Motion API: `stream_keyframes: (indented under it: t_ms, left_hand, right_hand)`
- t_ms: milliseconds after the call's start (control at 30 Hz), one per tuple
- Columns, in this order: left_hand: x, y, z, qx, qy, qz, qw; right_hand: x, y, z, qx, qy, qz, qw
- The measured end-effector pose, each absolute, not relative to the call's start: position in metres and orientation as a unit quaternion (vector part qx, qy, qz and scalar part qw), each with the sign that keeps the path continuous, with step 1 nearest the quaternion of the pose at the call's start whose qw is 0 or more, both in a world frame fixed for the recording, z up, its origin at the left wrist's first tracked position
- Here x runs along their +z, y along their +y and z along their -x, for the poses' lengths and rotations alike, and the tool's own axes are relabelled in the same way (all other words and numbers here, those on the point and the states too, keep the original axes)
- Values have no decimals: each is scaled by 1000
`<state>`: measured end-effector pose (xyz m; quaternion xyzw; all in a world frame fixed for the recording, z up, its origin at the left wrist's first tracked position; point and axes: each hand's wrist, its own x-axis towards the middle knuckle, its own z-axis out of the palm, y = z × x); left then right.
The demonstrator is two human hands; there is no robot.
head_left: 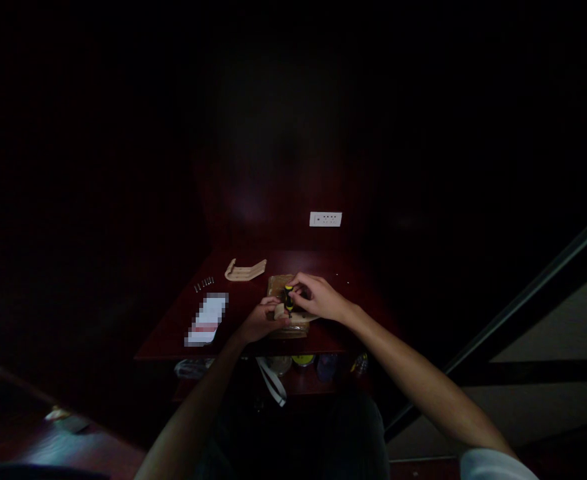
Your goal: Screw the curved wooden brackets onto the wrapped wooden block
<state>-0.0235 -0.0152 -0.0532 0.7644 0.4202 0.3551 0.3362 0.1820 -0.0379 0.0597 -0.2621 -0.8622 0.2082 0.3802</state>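
Screwdriver [289,299]: black, banded bright yellow. Wooden piece [303,318] below it: pale tan. Package [276,283]: brown, glossy. Table [243,320]: deep maroon. Wooden bracket [246,273]: pale tan, lengthwise stripes. Screws [204,285]: silvery grey. Socket [326,219]: white, dark-dotted. Strap [273,383]: off-white. Lid [303,360]: yellow-green. Flat object [208,320], pixelated: whitish, one reddish band. Sleeve [493,465]: pale grey-white.

Centre, below mid-height: right hand [318,298] gripping yellow-and-black screwdriver [288,299], tip down at pale wooden piece [300,318]; left hand [260,323] holding same piece over brown block [277,283]. Left of centre: angled wooden part [244,273], row of small metal pieces [204,284], pixelated white oblong [207,321]. Right of centre, above mid-height: white socket plate [326,219].
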Motion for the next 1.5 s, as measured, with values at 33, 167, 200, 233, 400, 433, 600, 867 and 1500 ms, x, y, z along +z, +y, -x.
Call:
stream_keyframes:
  t_ms: [33,167,200,233,400,433,600,867,1500]
  left_hand:
    - [-53,-15,23,356,422,-764,334]
    - [-54,-14,23,355,422,-764,335]
    - [-55,-14,23,355,422,-764,335]
    - [-56,-14,23,355,421,-764,335]
    - [-57,-14,23,360,419,-762,339]
    - [-56,-14,23,360,420,-761,339]
    - [-53,-16,23,359,419,-760,344]
    - [-52,-17,22,362,425,-751,353]
    - [-52,-17,24,359,410,-762,350]
  right_hand:
    - [59,-38,-182,205,-862,262,383]
    - [60,-39,-181,184,-863,263,389]
    - [61,-40,-181,180,-864,261,390]
    - [61,-40,-181,179,-865,258,391]
    - [61,-40,-181,195,-867,250,385]
    - [60,-40,-181,192,-866,253,386]
    - [57,-41,-182,171,-862,263,398]
    - [60,-42,-180,186,-864,265,385]
    - [55,-43,-181,159,-869,252,395]
